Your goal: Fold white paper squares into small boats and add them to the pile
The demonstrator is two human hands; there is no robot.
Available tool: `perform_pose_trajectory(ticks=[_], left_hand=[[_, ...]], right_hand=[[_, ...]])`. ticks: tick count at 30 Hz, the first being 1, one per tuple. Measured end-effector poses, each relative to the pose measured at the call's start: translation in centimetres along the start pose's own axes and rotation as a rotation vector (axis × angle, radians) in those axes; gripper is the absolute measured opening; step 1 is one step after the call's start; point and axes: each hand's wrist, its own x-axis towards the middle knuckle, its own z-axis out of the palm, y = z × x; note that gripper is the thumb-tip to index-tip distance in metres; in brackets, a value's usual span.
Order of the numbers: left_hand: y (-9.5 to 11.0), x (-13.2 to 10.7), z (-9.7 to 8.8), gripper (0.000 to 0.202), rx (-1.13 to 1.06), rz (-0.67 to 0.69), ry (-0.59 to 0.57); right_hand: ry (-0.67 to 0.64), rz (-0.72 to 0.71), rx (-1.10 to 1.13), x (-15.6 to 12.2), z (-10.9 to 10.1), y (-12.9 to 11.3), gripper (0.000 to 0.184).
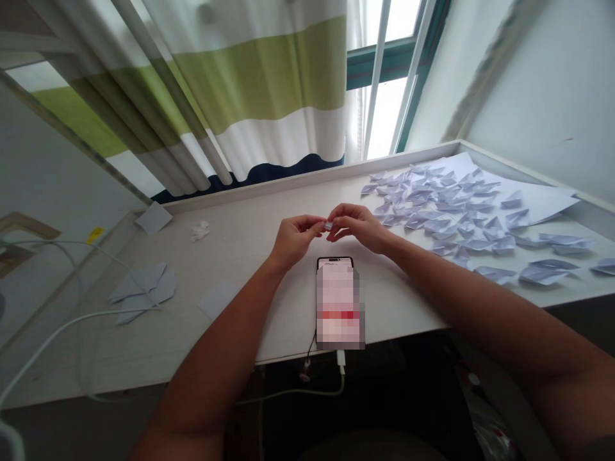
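Between my two hands, above the white desk, is a small folded piece of white paper. My left hand pinches it from the left with thumb and forefinger. From the right, my right hand holds it in its fingertips, the other fingers curled below. Fingers cover most of the paper, so its exact shape is hard to make out. Just below my hands lies a phone with a lit, blurred screen. Many folded paper boats are spread to the right of my right hand.
Flat white sheets lie at the back right, partly under the boats. Loose paper pieces and a crumpled tissue are on the left. A white cable crosses the left side; a charging plug hangs at the front edge.
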Motion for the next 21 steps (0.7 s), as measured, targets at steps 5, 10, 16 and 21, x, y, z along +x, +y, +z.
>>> perform_pose_trajectory(ticks=[5, 10, 16, 21], left_hand=[[-0.42, 0.24, -0.31, 0.019, 0.032, 0.061, -0.013], [-0.34, 0.19, -0.3, 0.02, 0.029, 0.049, -0.044], [-0.1, 0.2, -0.37, 0.028, 0.046, -0.003, -0.005], [-0.1, 0.18, -0.57, 0.02, 0.195, 0.008, -0.02]], right_hand=[[0.045, 0.065, -0.044, 0.03, 0.09, -0.02, 0.038], [0.011, 0.054, -0.091, 0.15, 0.07, 0.25, 0.043], [0.065, -0.06, -0.174, 0.23, 0.15, 0.59, 0.045], [0.08, -0.071, -0.292, 0.07, 0.0, 0.45, 0.043]])
